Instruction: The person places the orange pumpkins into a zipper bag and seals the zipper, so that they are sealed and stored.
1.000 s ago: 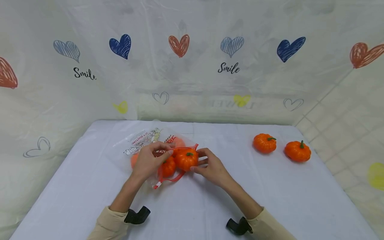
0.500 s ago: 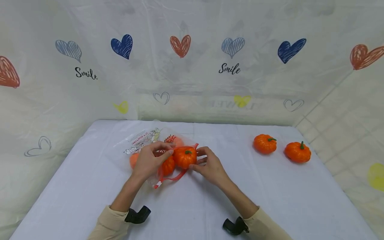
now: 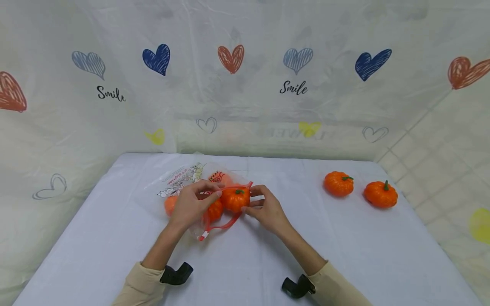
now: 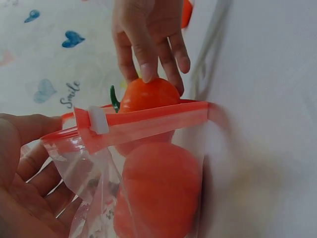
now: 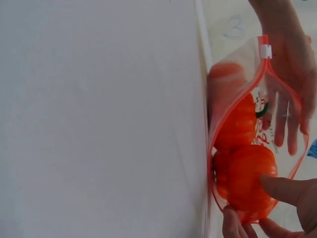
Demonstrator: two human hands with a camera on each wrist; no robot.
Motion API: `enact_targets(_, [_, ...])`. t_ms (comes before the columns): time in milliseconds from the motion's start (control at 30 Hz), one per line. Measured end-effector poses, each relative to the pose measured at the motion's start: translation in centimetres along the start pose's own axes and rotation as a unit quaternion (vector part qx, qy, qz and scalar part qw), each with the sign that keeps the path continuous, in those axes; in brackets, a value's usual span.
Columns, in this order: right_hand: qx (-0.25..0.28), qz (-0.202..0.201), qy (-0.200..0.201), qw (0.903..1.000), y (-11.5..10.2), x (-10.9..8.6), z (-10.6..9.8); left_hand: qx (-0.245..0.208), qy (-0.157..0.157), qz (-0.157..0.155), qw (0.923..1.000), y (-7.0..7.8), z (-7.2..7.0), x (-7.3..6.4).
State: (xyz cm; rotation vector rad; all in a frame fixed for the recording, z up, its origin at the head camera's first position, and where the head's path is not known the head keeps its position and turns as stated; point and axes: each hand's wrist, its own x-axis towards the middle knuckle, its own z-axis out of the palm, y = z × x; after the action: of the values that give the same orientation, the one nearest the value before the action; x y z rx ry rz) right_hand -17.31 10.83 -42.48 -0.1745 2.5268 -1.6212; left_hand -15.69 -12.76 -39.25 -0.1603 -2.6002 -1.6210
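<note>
A clear zip bag (image 3: 183, 178) with a red zip edge and white slider (image 4: 98, 119) lies on the table, its mouth open to the right. My left hand (image 3: 190, 205) pinches the upper rim between thumb and fingers. My right hand (image 3: 269, 211) grips a small orange pumpkin (image 3: 235, 200) with a green stem, thumb on one side and fingers on the other. That pumpkin is partly within the bag's mouth. Several more orange pumpkins are inside the bag, one (image 5: 237, 124) just behind the opening; the left hand hides part of them in the head view.
Two more orange pumpkins, one (image 3: 338, 184) and another (image 3: 380, 194), stand at the table's far right. A white cloth covers the table (image 3: 245, 263). Behind it hangs a pale sheet (image 3: 252, 97) printed with hearts.
My right hand has moved slightly left and away from me, taking the pumpkin deeper into the bag's mouth. The left hand keeps its hold on the rim.
</note>
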Motion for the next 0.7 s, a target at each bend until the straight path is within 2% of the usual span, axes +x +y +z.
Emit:
enact_targets(433, [0.008,0.004,0.022,0.9997,0.00,0.46,0.28,-0.006,0.000,0.000,1.0000,0.17,-0.06,-0.04])
enact_targets(700, [0.011,0.017,0.020,0.9996,0.10,0.62,0.39,-0.010,-0.004,-0.001,0.9999,0.18,-0.08,-0.11])
